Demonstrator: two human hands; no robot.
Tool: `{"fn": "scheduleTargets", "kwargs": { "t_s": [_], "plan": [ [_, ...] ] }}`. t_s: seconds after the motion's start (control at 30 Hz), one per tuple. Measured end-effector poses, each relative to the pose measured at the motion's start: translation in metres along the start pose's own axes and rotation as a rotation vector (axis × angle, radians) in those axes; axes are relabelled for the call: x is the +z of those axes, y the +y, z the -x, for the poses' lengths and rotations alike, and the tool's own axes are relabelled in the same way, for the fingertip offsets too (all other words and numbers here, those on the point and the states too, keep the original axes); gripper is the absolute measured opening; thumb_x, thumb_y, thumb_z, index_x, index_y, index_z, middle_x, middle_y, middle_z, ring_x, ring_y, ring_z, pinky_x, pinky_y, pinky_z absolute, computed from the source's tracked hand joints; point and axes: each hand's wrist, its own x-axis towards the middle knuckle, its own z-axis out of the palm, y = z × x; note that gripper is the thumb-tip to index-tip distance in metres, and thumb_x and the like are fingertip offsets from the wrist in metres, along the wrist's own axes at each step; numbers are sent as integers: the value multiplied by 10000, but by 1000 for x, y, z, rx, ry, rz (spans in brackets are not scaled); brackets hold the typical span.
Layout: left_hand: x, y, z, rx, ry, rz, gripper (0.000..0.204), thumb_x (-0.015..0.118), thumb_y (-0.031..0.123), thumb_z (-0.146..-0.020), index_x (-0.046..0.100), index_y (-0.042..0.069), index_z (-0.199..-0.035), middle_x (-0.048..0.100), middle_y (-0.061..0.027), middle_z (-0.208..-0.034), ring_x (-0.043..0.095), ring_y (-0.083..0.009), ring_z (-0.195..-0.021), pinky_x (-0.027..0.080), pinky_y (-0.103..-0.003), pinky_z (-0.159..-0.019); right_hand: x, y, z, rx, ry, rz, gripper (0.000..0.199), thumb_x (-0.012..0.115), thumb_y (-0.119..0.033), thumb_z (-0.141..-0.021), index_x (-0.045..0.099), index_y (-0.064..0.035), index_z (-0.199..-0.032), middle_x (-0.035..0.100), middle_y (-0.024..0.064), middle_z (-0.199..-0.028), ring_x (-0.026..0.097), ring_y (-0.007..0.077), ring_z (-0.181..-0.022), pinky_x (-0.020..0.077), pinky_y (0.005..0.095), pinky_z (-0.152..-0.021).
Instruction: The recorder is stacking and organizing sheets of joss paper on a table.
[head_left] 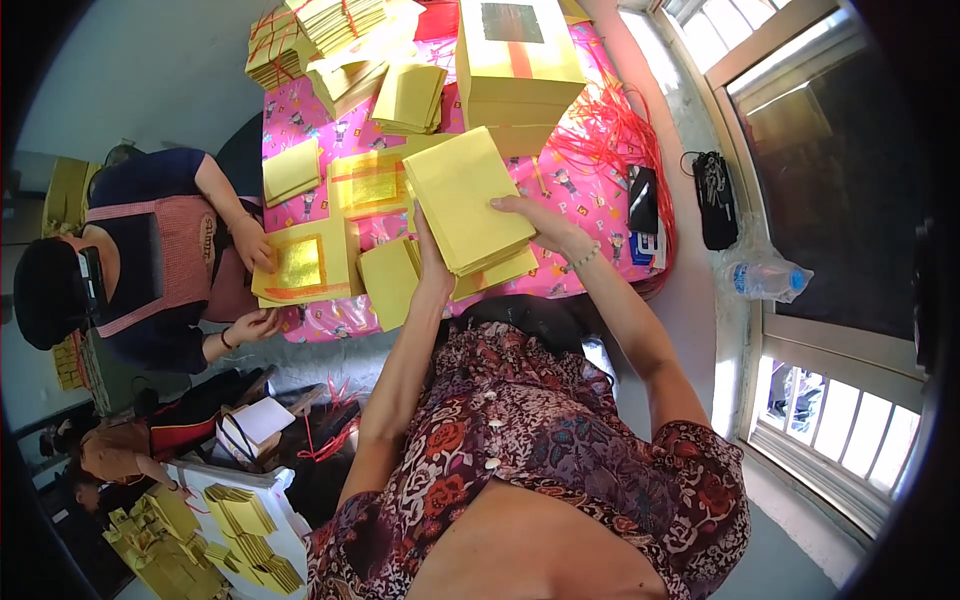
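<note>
Between my two hands I hold a thick stack of yellow paper (465, 200) above the near edge of the table. My left hand (431, 255) grips its left side, with the fingers partly hidden behind the stack. On the right side my right hand (545, 222) presses its thumb on top, its other fingers out of sight. Loose yellow sheets (393, 280) lie just left of and under the stack. Behind it stands a tall block of yellow paper (515, 90) with a red stripe. Sheets with gold foil squares (368, 190) lie to the left.
A co-worker in a checked apron (175, 250) handles a gold-foil sheet (300, 265) at the left. Red string (615, 125) spreads over the pink patterned tablecloth (585, 205) beside a phone (643, 198). Tied yellow bundles (275, 50) stand far left. A plastic bottle (770, 279) lies by the window.
</note>
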Motion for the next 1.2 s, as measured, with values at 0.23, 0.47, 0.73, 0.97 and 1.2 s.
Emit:
{"fn": "scheduleTargets", "kwargs": {
  "t_s": [0.23, 0.47, 0.73, 0.97, 1.2],
  "plan": [
    [-10, -13, -3, 62, 33, -48, 709, 334, 631, -972, 355, 103, -1444, 495, -100, -1366, 542, -222, -1211, 477, -353, -989, -2, -1, 8, 26, -8, -53, 607, 591, -375, -950, 432, 35, -1368, 559, 121, -1308, 562, 185, -1180, 434, 317, -1027],
    [1, -10, 5, -25, 93, -67, 698, 330, 621, -977, 342, 113, -1456, 482, -103, -1384, 528, -211, -1231, 469, -343, -1002, -3, 6, 7, -16, 1, -71, 639, 624, -401, -924, 434, 1, -1382, 567, 113, -1304, 561, 175, -1185, 457, 325, -1005],
    [-27, -1, -24, 181, 236, -228, 687, 393, 588, -976, 355, 99, -1457, 474, -80, -1406, 445, -230, -1309, 385, -376, -1069, -13, -28, 8, -24, 40, -68, 576, 550, -423, -969, 466, -10, -1361, 582, 84, -1294, 584, 148, -1139, 496, 306, -946],
    [-19, -5, -42, 69, -34, -41, 765, 307, 685, -951, 353, 112, -1456, 496, -107, -1366, 547, -218, -1199, 484, -347, -965, -1, -22, -11, -104, 127, -124, 612, 526, -500, -963, 460, -33, -1353, 586, 81, -1245, 594, 140, -1090, 505, 300, -925],
    [-10, -3, -37, 52, -88, 6, 752, 281, 676, -960, 349, 110, -1451, 512, -119, -1348, 581, -238, -1164, 528, -367, -934, -4, -14, -17, -43, 107, -82, 660, 504, -540, -959, 437, -31, -1374, 574, 108, -1257, 587, 157, -1109, 503, 309, -935]
  ]
}}
